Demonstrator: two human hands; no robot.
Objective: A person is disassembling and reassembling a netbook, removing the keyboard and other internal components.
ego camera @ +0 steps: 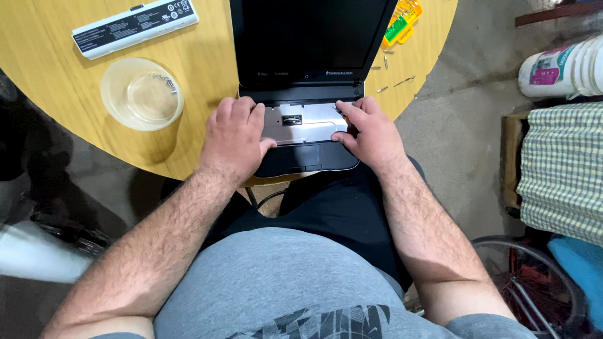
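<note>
A small black laptop (308, 44) lies open on the round wooden table (56, 88), its keyboard gone and a bare metal plate (301, 122) showing. My left hand (233, 138) rests on the left part of the laptop base, fingers curled over the plate's edge. My right hand (370, 133) presses on the right part, fingers bent at the plate's corner; whether it holds a small tool I cannot tell. The black palm rest with touchpad (308, 160) overhangs the table's near edge.
A clear plastic bowl (142, 94) with small screws sits left of the laptop. A white battery pack (135, 26) lies at the back left. A yellow-green bit set (402, 22) and loose bits (386, 63) lie right. Buckets (565, 66), checked cloth (562, 169) and a bicycle wheel (534, 282) stand on the right.
</note>
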